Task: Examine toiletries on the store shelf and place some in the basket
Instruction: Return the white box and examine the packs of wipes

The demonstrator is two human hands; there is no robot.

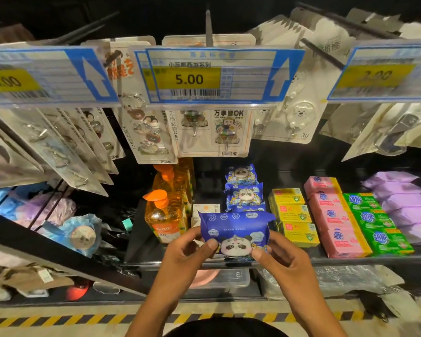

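The pack [236, 229] is wrapped in glossy, crinkled plastic film. The bottles [165, 215] are clear, shiny plastic, and their pumps [156, 197] are opaque and smooth. The yellow boxes [294, 215] look like coated card. The price tags [204, 76] sit behind glossy clear plastic. The hook cards [229, 132] are paper under clear blisters. The purple packs [404, 203] look matt.

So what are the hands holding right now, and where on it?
Both hold one blue panda-print packet: the left hand pinches its lower left end, the right hand its lower right end.
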